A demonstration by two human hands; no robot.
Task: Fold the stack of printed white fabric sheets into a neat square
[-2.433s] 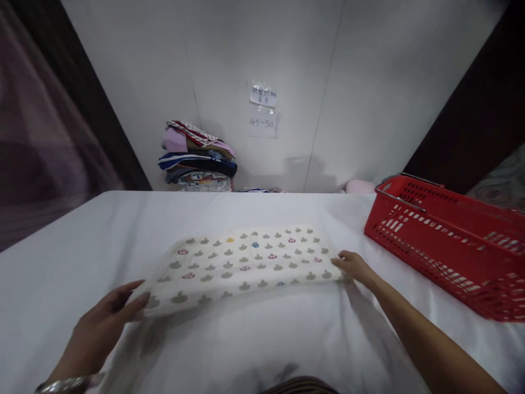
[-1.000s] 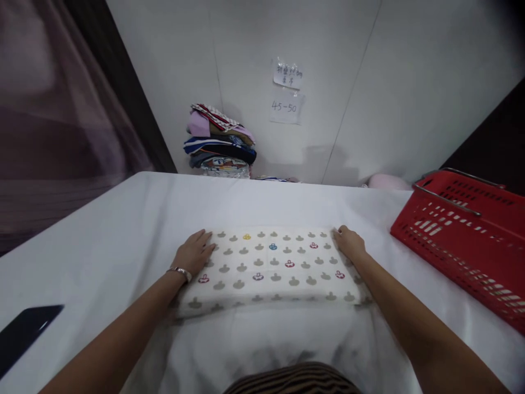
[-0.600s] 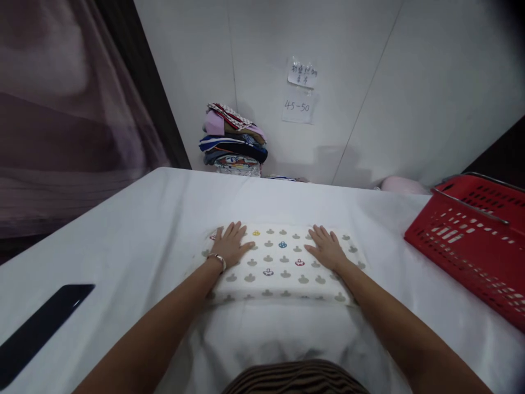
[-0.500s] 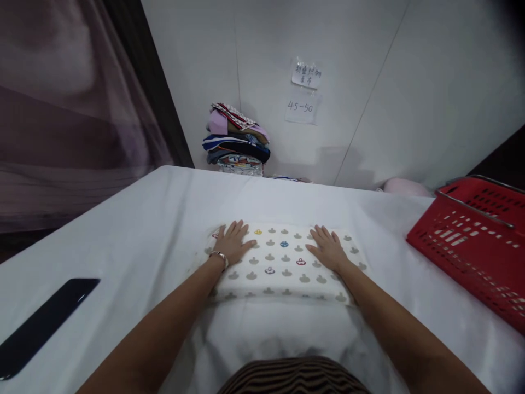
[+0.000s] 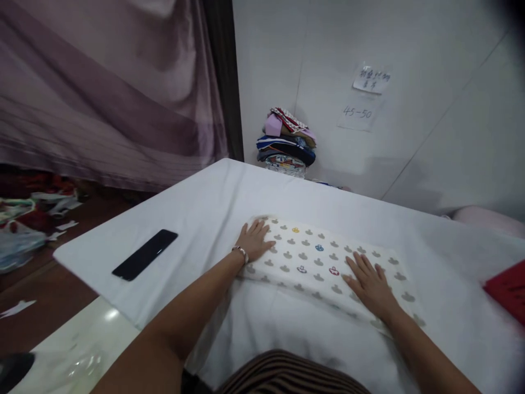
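A folded white cloth (image 5: 311, 284) with grey, yellow, blue and red printed motifs lies flat on the white-covered table (image 5: 180, 202). My left hand (image 5: 253, 241), with a bracelet at the wrist, rests palm down on the cloth's left end, fingers spread. Toward the right part of the cloth my right hand (image 5: 371, 284) also lies flat, its fingers stretched out. Neither hand grips anything. The cloth's underside and inner layers are hidden.
A dark phone-like slab (image 5: 145, 255) lies on the table at left. Folded fabrics (image 5: 287, 143) are stacked beyond the far edge. A red basket (image 5: 508, 287) shows at the right edge. A pinkish curtain (image 5: 123, 93) hangs at left, with bags on the floor below.
The view has turned left, so more floor shows and less of the red basket. My right hand has slid inward over the cloth, away from its right end; both hands stay flat.
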